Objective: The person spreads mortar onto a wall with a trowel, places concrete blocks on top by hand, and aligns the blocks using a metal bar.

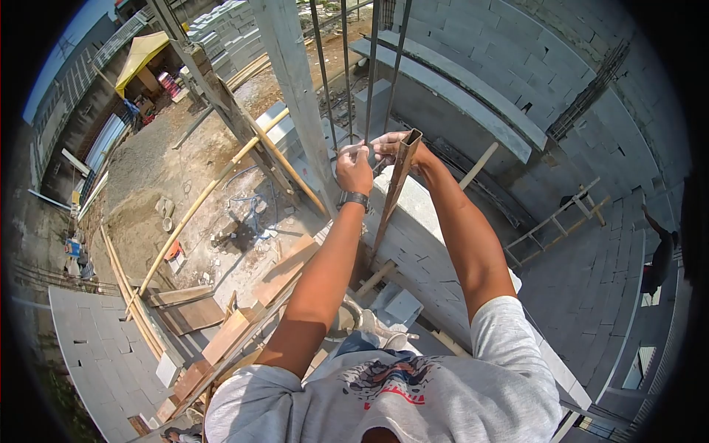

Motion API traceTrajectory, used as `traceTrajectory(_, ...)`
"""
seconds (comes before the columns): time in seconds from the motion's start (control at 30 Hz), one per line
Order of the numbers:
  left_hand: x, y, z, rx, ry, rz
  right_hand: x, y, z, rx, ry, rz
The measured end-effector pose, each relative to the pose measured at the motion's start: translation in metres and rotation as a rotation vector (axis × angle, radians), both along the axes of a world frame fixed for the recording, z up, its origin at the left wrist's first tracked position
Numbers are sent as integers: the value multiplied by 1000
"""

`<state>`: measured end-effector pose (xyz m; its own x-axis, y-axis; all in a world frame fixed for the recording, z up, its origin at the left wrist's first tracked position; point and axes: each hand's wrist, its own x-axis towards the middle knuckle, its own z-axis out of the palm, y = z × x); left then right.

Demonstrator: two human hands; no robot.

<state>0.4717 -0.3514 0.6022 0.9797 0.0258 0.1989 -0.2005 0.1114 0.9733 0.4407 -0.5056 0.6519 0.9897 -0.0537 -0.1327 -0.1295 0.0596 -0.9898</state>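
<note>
My left hand point(354, 168), with a dark wristband point(354, 198) below it, is closed beside the upright steel rebar point(370, 74). My right hand point(389, 142) meets it from the right, fingers bent inward and partly behind a rusty metal channel point(396, 192). The fingertips of both hands come together at the foot of the bars. Whatever lies between them is too small to make out. The channel stands tilted against the side of a pale block wall point(425, 203), its open end near my right wrist.
A concrete column point(290, 81) rises just left of the bars. Bamboo poles point(196, 203) and wooden planks point(284, 267) lie at lower left. A bucket point(345, 321) sits below me. To the right are a ladder point(557, 221) and another person point(659, 255).
</note>
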Motion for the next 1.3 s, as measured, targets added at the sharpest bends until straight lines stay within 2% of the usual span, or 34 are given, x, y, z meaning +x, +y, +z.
traceTrajectory(0.07, 7, -2, -19, 80, -89, 12, 0, -2, 0, -17, -8, 25)
traceTrajectory(0.17, -10, 7, 16, 212, -29, 10, 1, -6, 2, -52, -23, 67)
traceTrajectory(0.23, -13, 6, 18, 220, -50, 10, -2, -6, 7, -20, -34, 81)
traceTrajectory(0.27, -14, 6, 19, 226, -61, 11, -5, -5, 9, -99, -58, 94)
traceTrajectory(0.37, -16, 8, 12, 263, -235, 34, -8, -5, 13, -73, -46, 129)
traceTrajectory(0.47, -19, 10, 15, 270, -209, 7, -14, -2, 12, 42, -3, 77)
traceTrajectory(0.57, -13, 14, 11, 166, -176, -47, -22, -1, 10, 187, 114, 18)
traceTrajectory(0.73, -7, 17, 4, 61, -47, -75, -47, -13, 11, -110, 231, -190)
traceTrajectory(0.83, -17, 21, -2, -16, 95, -146, -85, -18, 14, -24, 105, -241)
traceTrajectory(0.97, -43, 24, -20, -40, -74, -216, -156, -20, 16, -307, -4, -297)
traceTrajectory(1.1, -82, 31, 17, 150, -236, -435, -228, -5, 33, -650, 90, -380)
traceTrajectory(1.13, -83, 31, 19, 192, -270, -468, -241, -6, 29, -659, 142, -384)
traceTrajectory(1.27, -84, 23, 32, 173, -97, -573, -287, 3, 29, -855, 208, -397)
traceTrajectory(1.3, -83, 20, 29, 139, -147, -562, -295, 4, 25, -881, 216, -403)
